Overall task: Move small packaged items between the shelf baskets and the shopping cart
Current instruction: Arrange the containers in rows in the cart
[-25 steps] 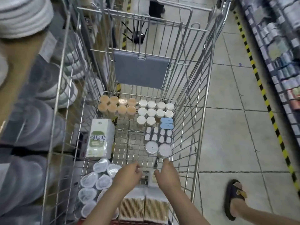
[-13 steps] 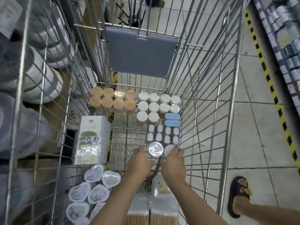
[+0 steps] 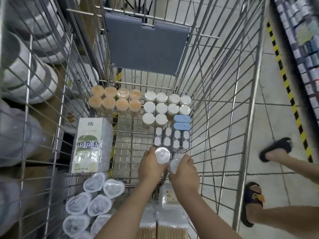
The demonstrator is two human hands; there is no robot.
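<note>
Both my hands are down inside the wire shopping cart (image 3: 222, 118). My left hand (image 3: 150, 167) grips a small round clear container with a white lid (image 3: 162, 155). Beside it, my right hand (image 3: 183, 175) grips a second round container (image 3: 174, 165), tilted toward the first. They sit just in front of a row of small clear flat boxes (image 3: 171, 139) on the cart floor. Farther in stand orange-topped jars (image 3: 114, 101), white-lidded jars (image 3: 161, 107) and two blue cases (image 3: 181, 122).
A green-and-white pack (image 3: 89, 145) lies at the cart's left. Round clear-wrapped packs (image 3: 96, 199) and cotton-swab boxes (image 3: 164, 225) fill the near end. A grey flap (image 3: 146, 47) hangs at the far end. Shelf goods line the left (image 3: 25, 69) and right (image 3: 303, 40). Sandalled feet (image 3: 252, 202) stand on the tiled floor.
My hands reached forward along the cart floor and closed round the two round containers; both containers are now slightly raised and tilted. The view moved deeper into the cart.
</note>
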